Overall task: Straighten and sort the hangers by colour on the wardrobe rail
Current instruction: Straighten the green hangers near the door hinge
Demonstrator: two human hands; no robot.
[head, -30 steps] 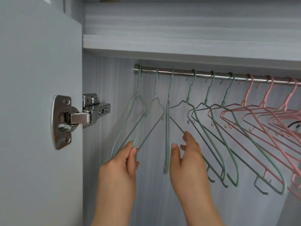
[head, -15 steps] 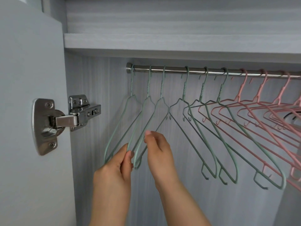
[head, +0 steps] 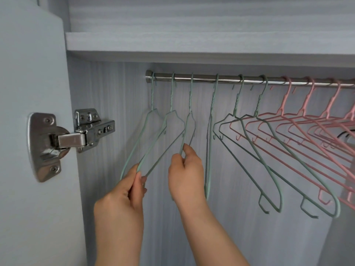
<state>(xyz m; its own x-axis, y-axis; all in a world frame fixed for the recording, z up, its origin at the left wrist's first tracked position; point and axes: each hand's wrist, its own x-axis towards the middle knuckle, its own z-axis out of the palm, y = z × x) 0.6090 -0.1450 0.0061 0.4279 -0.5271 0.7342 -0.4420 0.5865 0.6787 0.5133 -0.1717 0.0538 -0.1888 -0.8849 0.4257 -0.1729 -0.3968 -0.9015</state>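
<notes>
A steel rail (head: 203, 77) runs across the wardrobe under a shelf. Several green wire hangers (head: 249, 148) hang on its left part and several pink hangers (head: 299, 135) on its right. My left hand (head: 124, 191) pinches the lower corners of the two leftmost green hangers (head: 153, 148) together. My right hand (head: 185, 173) grips the lower wire of the third green hanger (head: 189, 129). A fourth green hanger (head: 209, 143) hangs edge-on just to the right of that hand. The other green ones are slanted to the right.
The open wardrobe door (head: 28, 131) stands at the left with a metal hinge (head: 76, 139) joining it to the side wall. A shelf (head: 192, 47) sits just above the rail. Something dark (head: 345, 134) shows behind the pink hangers at the far right.
My right hand has moved left from the edge-on hanger to the third hanger and closed on its wire. My left hand keeps its pinch on the two leftmost hangers.
</notes>
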